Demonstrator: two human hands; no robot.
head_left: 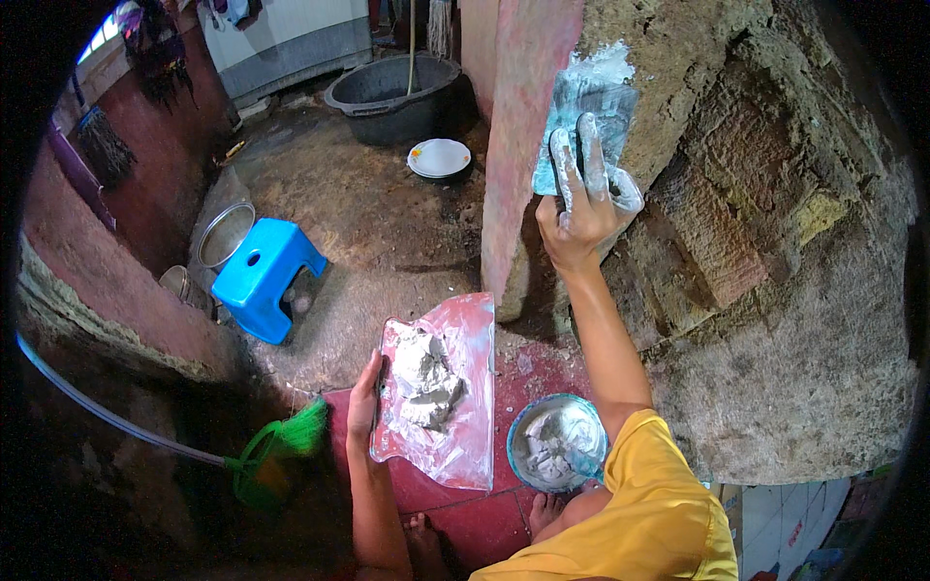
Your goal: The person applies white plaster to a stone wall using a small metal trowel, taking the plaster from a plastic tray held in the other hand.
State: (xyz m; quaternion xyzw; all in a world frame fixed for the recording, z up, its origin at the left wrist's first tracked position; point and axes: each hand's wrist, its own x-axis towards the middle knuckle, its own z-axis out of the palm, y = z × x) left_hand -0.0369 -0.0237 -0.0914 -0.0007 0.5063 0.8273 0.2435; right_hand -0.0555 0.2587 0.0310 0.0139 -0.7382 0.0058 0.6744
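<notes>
My left hand (363,395) grips the left edge of a flat reddish board (475,450), smeared white and held level above the floor. A thick heap of white putty (424,376) lies on it. Up at the rough wall, my right hand (583,215) is coated in white and closed on a flat bluish putty scraper (610,121), two fingers stretched along its blade. The blade lies against the wall edge, beside a fresh white smear (603,63). Below my right forearm, a round bowl (513,438) with a blue rim holds more putty and stands on the red tiles.
A blue plastic stool (254,276) stands on the left, with a round metal-rimmed pan (225,235) behind it. Farther back are a white plate (439,158) and a large black tub (397,114). A green broom (291,436) lies lower left. The wall (785,378) fills the right side.
</notes>
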